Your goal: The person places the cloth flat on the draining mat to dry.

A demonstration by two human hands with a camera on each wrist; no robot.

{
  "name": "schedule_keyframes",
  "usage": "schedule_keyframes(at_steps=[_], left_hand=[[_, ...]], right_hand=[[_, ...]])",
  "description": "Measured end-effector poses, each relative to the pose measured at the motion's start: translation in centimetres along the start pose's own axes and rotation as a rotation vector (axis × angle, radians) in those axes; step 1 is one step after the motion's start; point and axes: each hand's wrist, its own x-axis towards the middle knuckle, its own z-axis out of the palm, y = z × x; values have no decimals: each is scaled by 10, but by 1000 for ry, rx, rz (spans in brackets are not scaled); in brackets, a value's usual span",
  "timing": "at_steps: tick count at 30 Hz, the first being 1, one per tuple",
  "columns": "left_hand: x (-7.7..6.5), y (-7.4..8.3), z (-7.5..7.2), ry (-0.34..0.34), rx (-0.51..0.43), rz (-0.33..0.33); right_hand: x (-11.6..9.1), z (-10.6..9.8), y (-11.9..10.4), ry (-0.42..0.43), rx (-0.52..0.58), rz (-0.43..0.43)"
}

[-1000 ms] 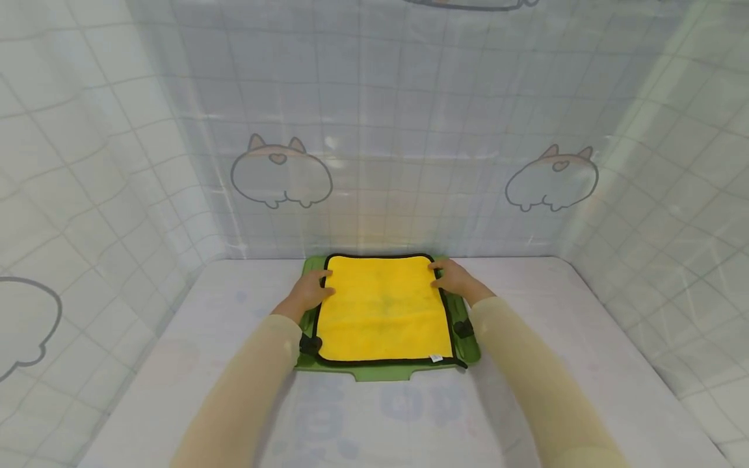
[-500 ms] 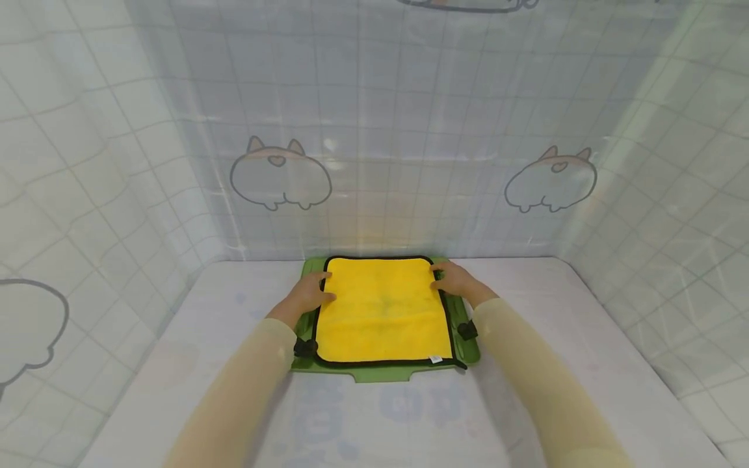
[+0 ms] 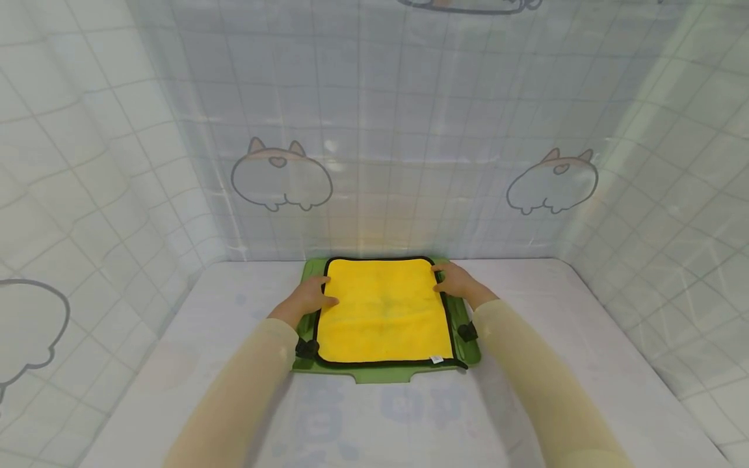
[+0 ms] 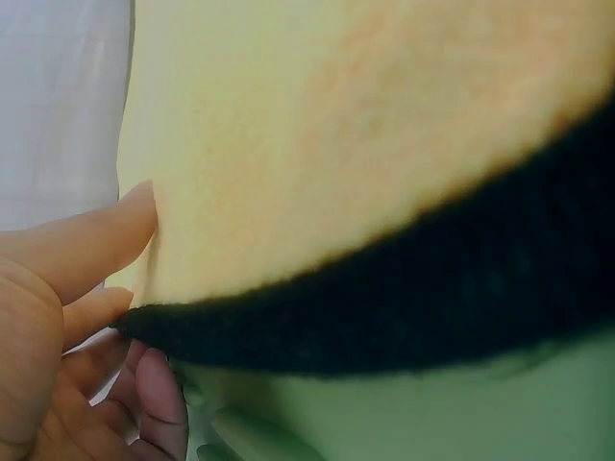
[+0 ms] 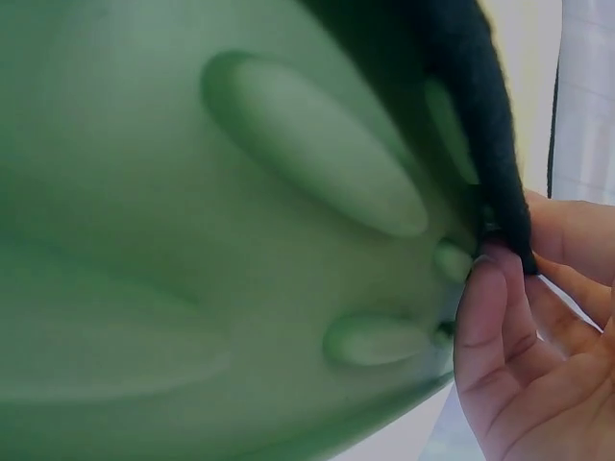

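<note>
A yellow cleaning cloth (image 3: 383, 315) with black edging lies spread flat over a green plastic board (image 3: 383, 375). My left hand (image 3: 304, 299) pinches the cloth's left edge; in the left wrist view the thumb is on top of the yellow face and the fingers curl beneath the black border (image 4: 384, 307). At the opposite side, my right hand (image 3: 464, 285) pinches the right edge, with fingers tucked under the trim (image 5: 485, 125). Raised oval bumps (image 5: 317, 154) show on the board in the right wrist view. The cloth hides most of the board's middle.
The board stands on a white table (image 3: 234, 331), close to the back wall. A pale gridded curtain (image 3: 409, 162) with animal drawings surrounds the table at the back and sides. A small white label (image 3: 436, 359) sits at the cloth's near right corner.
The left thumb and fingers have slid slightly toward me along the cloth's left edge. The right hand, cloth and board stay almost where they were.
</note>
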Motion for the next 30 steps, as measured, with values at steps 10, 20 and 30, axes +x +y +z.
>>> schedule_keyframes(at_steps=[10,20,30], left_hand=[[3,-1,1,-2,20,6],[-4,7,-4,19,129,23],[7,23,-4,99,171,86]], right_hand=[[1,-1,0,-15,-12,6],[-7,-11,-10,-28,-42,12],[0,-8,-31,80,-42,-21]])
